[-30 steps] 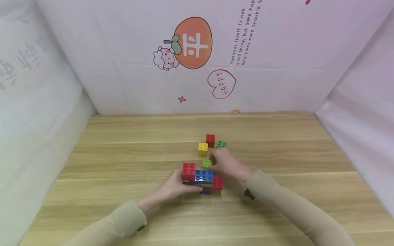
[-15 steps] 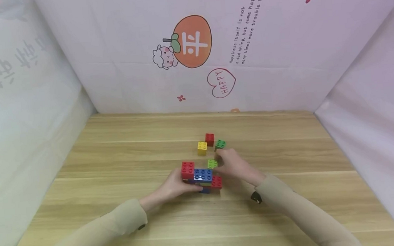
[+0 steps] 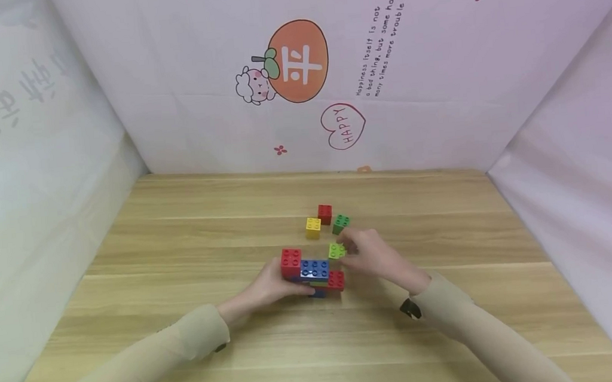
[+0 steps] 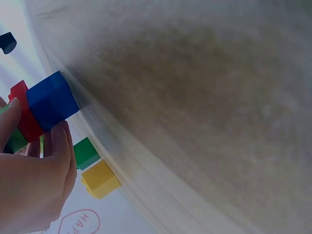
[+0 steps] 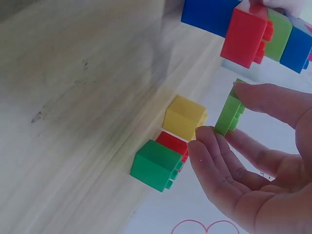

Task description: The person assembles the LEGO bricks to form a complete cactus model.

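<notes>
My left hand [image 3: 270, 285] grips a stack of toy building bricks at the middle of the table. On the stack's top show a red brick [image 3: 291, 262] at the left and a longer blue brick [image 3: 314, 269]. Lower down, another red brick [image 3: 336, 280] juts out to the right. Between thumb and fingertips, my right hand [image 3: 373, 256] pinches a thin light green brick [image 5: 229, 112], held just beyond the stack and apart from it. The left wrist view shows the fingers of that hand around the stack's underside, near a blue brick [image 4: 53, 100].
Three loose bricks stand behind the hands: a yellow one [image 3: 313, 228], a red one [image 3: 325, 214] and a dark green one [image 3: 340, 223]. A printed cloth [image 3: 198, 121] hangs behind the wooden table [image 3: 190, 224], with white cloth at both sides.
My right hand has shifted rightward with the light green brick, which has moved from beside the yellow brick to the right. The left hand and the stack stay nearly where they were.
</notes>
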`<state>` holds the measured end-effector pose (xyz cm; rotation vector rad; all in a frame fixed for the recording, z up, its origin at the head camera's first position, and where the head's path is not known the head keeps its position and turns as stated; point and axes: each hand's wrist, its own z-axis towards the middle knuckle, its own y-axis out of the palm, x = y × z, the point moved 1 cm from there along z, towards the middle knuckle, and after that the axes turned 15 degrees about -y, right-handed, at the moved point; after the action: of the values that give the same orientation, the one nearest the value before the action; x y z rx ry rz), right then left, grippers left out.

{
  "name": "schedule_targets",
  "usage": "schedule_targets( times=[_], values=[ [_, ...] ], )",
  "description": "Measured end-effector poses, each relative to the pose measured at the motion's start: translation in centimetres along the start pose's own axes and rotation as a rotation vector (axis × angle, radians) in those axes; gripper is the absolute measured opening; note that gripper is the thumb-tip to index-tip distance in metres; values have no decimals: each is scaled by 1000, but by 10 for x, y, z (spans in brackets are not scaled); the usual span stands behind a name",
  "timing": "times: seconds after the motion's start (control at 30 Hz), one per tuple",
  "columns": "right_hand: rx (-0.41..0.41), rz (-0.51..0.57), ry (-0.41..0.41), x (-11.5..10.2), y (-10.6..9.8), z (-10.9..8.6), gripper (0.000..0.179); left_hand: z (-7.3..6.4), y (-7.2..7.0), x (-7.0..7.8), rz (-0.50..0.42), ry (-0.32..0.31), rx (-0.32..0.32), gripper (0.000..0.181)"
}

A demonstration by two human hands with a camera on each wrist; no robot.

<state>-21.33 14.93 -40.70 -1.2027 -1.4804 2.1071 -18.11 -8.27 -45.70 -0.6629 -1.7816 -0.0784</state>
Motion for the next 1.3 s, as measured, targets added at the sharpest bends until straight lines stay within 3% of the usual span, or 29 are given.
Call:
schedule_targets(
  times=[0.5,1.0,1.3],
  values=[
    [58,10,-115,-9,-7,-18,26,1,1,-2,22,31,18,66],
    [34,33,-196,-19,-7,-37,31,-1,1,0,11,34,22,61],
    [-9,13,-198,-20,-3,-41,29,-1,1,-1,8,30,25,60]
  ],
)
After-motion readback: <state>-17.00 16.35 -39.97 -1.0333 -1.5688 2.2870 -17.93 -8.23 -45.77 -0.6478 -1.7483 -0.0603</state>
